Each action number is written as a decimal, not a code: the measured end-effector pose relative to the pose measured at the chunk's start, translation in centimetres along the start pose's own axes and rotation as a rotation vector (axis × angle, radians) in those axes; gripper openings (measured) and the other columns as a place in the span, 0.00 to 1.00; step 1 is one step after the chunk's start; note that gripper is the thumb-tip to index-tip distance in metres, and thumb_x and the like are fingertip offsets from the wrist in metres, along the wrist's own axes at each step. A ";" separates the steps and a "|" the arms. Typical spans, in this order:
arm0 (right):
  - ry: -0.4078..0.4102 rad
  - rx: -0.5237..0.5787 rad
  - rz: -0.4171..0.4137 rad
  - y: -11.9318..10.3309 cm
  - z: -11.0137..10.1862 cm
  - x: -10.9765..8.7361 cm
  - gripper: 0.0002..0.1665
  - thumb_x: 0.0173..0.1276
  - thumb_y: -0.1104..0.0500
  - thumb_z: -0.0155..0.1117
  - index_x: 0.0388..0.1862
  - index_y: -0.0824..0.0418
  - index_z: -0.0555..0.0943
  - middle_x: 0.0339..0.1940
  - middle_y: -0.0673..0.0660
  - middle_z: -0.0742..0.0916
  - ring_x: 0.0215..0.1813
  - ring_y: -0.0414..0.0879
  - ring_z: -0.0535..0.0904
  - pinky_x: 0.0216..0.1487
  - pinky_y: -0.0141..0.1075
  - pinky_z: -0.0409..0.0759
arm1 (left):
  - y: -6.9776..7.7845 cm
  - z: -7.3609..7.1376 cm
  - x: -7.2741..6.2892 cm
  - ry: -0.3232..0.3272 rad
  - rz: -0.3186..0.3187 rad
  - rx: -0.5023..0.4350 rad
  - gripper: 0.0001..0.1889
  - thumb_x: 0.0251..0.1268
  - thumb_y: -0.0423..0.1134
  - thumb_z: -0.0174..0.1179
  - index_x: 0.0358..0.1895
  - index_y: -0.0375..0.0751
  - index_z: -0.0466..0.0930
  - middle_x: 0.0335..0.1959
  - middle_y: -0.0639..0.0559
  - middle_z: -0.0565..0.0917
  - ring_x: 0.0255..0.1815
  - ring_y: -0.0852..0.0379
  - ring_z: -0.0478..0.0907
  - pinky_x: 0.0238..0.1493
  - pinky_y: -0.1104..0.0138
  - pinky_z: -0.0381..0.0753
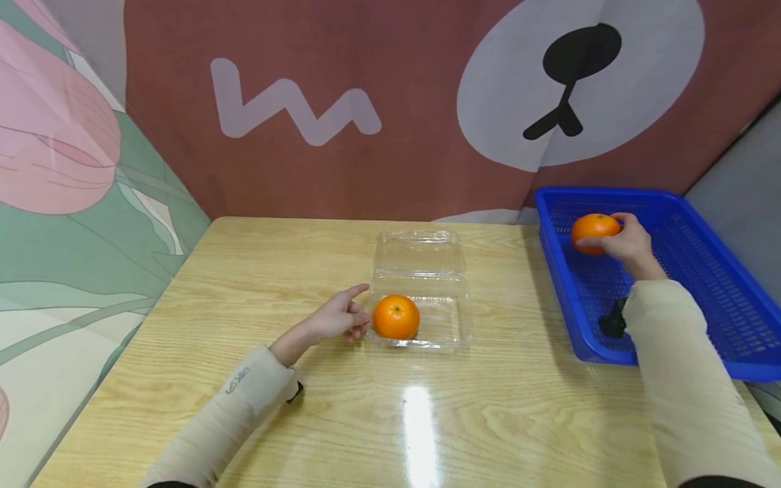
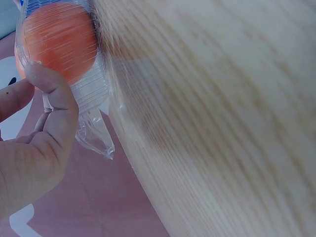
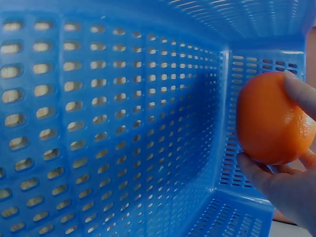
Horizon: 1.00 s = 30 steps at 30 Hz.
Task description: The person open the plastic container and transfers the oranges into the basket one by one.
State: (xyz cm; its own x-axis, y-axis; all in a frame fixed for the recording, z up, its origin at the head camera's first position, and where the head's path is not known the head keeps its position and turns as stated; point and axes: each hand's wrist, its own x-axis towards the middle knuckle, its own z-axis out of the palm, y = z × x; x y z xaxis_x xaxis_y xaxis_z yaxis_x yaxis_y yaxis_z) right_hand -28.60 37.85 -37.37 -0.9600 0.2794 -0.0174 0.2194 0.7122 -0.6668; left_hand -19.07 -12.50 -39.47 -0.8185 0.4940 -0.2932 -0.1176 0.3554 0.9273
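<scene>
An orange [image 1: 595, 234] is in my right hand [image 1: 631, 245], gripped between thumb and fingers inside the blue plastic basket [image 1: 552, 285]. In the right wrist view the same orange [image 3: 271, 118] shows above the perforated basket floor. My left hand [image 1: 338, 315] is at the left edge of a clear plastic clamshell container [image 1: 439, 322], index finger extended, the other fingers loosely bent. The left wrist view shows its fingertips right at the container wall. A second orange [image 1: 396, 316] sits in the left part of the container, whose lid [image 1: 419, 252] lies back, away from me.
The wooden table [image 1: 274, 257] carries the container at its middle and the basket along its right side. Behind stands a brown printed backdrop [image 1: 415, 176]; a floral one [image 1: 55, 271] is on the left. A black wrist mount [image 1: 613, 318] shows beneath the right sleeve.
</scene>
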 end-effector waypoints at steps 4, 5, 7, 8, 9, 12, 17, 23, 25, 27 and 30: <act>-0.038 -0.016 -0.015 -0.1 0.4 -0.2 0.53 0.53 0.52 0.68 0.66 0.74 0.50 0.58 0.80 0.63 0.57 0.70 0.59 0.57 0.58 0.59 | 0.0 0.0 0.0 -0.002 -0.002 0.004 0.34 0.66 0.25 0.46 0.71 0.32 0.39 0.22 0.48 0.77 0.18 0.58 0.69 0.20 0.68 0.72; -0.049 -0.011 -0.019 -0.1 0.5 -0.3 0.53 0.54 0.52 0.68 0.66 0.74 0.50 0.58 0.80 0.63 0.56 0.70 0.59 0.57 0.58 0.60 | 0.0 0.0 0.0 -0.002 -0.001 0.006 0.34 0.66 0.25 0.46 0.71 0.32 0.39 0.22 0.48 0.77 0.18 0.58 0.69 0.20 0.68 0.72; -0.071 -0.004 -0.030 0.0 0.6 -0.5 0.54 0.54 0.51 0.69 0.66 0.75 0.49 0.58 0.80 0.62 0.55 0.70 0.60 0.56 0.59 0.61 | -0.1 0.0 0.0 -0.003 0.000 0.010 0.34 0.66 0.25 0.46 0.70 0.32 0.39 0.22 0.48 0.77 0.18 0.58 0.69 0.20 0.68 0.72; -0.083 0.002 -0.034 0.0 0.6 -0.5 0.55 0.53 0.50 0.69 0.66 0.75 0.49 0.58 0.80 0.62 0.54 0.70 0.60 0.55 0.59 0.62 | -0.1 0.0 0.1 -0.004 0.002 0.012 0.34 0.66 0.26 0.46 0.70 0.32 0.39 0.22 0.48 0.77 0.18 0.58 0.69 0.20 0.68 0.72; -0.091 0.005 -0.037 0.1 0.7 -0.5 0.55 0.52 0.49 0.70 0.66 0.75 0.49 0.58 0.79 0.62 0.54 0.70 0.61 0.54 0.59 0.62 | -0.2 0.0 0.1 -0.005 0.004 0.013 0.34 0.67 0.26 0.46 0.70 0.32 0.39 0.22 0.48 0.77 0.18 0.58 0.69 0.20 0.68 0.72; -0.109 0.020 -0.031 0.7 0.9 0.1 0.58 0.49 0.47 0.72 0.66 0.74 0.49 0.58 0.78 0.63 0.52 0.68 0.62 0.50 0.58 0.65 | -0.3 0.0 0.1 -0.009 0.013 0.020 0.34 0.67 0.26 0.46 0.70 0.31 0.39 0.22 0.48 0.77 0.19 0.58 0.69 0.20 0.68 0.73; -0.150 0.054 -0.028 3.7 1.4 2.7 0.61 0.43 0.46 0.75 0.65 0.72 0.50 0.57 0.77 0.64 0.50 0.67 0.64 0.29 0.44 0.72 | -0.4 -0.1 0.1 -0.011 0.024 0.022 0.34 0.66 0.26 0.46 0.70 0.31 0.39 0.22 0.48 0.77 0.18 0.58 0.69 0.21 0.68 0.73; -0.197 0.129 -0.025 6.5 2.3 5.2 0.67 0.37 0.44 0.78 0.66 0.71 0.48 0.57 0.77 0.62 0.50 0.67 0.64 0.29 0.37 0.74 | -0.2 -0.1 0.1 -0.009 0.020 0.020 0.34 0.66 0.25 0.46 0.70 0.31 0.38 0.22 0.48 0.77 0.18 0.58 0.70 0.21 0.68 0.73; -0.209 0.140 -0.025 6.3 2.2 5.0 0.66 0.39 0.46 0.78 0.65 0.71 0.47 0.57 0.77 0.61 0.50 0.66 0.64 0.28 0.35 0.73 | -0.2 -0.1 0.1 -0.010 0.020 0.018 0.33 0.66 0.25 0.46 0.70 0.31 0.38 0.22 0.48 0.77 0.18 0.58 0.70 0.21 0.68 0.73; -0.234 0.164 -0.020 5.5 1.7 4.1 0.63 0.42 0.50 0.77 0.65 0.72 0.46 0.57 0.77 0.61 0.49 0.63 0.65 0.29 0.35 0.74 | -0.2 -0.1 0.1 -0.010 0.020 0.012 0.33 0.67 0.25 0.46 0.70 0.31 0.38 0.22 0.48 0.77 0.18 0.58 0.70 0.21 0.68 0.73; -0.288 0.195 0.002 4.1 0.9 2.4 0.59 0.46 0.55 0.75 0.67 0.68 0.46 0.58 0.78 0.59 0.49 0.61 0.65 0.37 0.45 0.77 | -0.2 -0.1 0.1 -0.012 0.020 0.002 0.33 0.67 0.25 0.46 0.70 0.31 0.38 0.22 0.48 0.77 0.18 0.58 0.69 0.21 0.68 0.72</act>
State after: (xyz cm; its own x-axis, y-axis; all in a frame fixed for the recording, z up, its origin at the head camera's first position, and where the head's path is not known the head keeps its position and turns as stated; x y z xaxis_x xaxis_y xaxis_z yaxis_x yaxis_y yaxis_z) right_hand -30.19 40.85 -40.78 -0.9754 0.0673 -0.2099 0.2105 0.5677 -0.7959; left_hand -19.20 -12.58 -39.68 -0.8138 0.5107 -0.2774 -0.1002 0.3468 0.9326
